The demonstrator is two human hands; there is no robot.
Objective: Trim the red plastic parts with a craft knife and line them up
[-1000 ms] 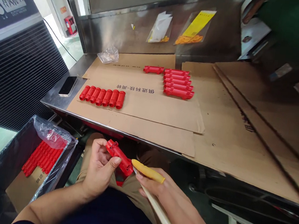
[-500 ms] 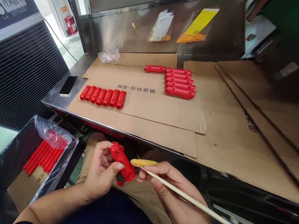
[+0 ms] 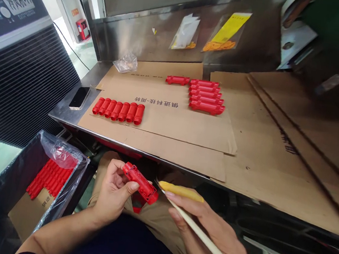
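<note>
My left hand (image 3: pixel 117 190) pinches a red plastic tubular part (image 3: pixel 141 184) between thumb and fingers, its clipped, recessed side turned up and its far end slanting down to the right. My right hand (image 3: pixel 201 223) is closed on a slim cream-handled knife (image 3: pixel 203 237), whose thin dark tip lies just beside the right end of the red part; contact cannot be made out. A yellow finger cot (image 3: pixel 183 191) covers the right index finger. Ahead on the cardboard stand a row of short red tubes (image 3: pixel 118 110) and a stack of longer red parts (image 3: pixel 207 96).
Cardboard sheets (image 3: pixel 163 132) cover the metal bench. A phone (image 3: pixel 79 97) lies at its left edge, near a crumpled plastic bag (image 3: pixel 125 62). Bags of orange finger cots (image 3: pixel 219 46) hang on the back panel. At lower left, a lined bin (image 3: pixel 77 166) holds many red parts.
The red part has been turned in my left hand, showing more of its recessed side. My right hand and the knife have moved slightly right and down, away from the part.
</note>
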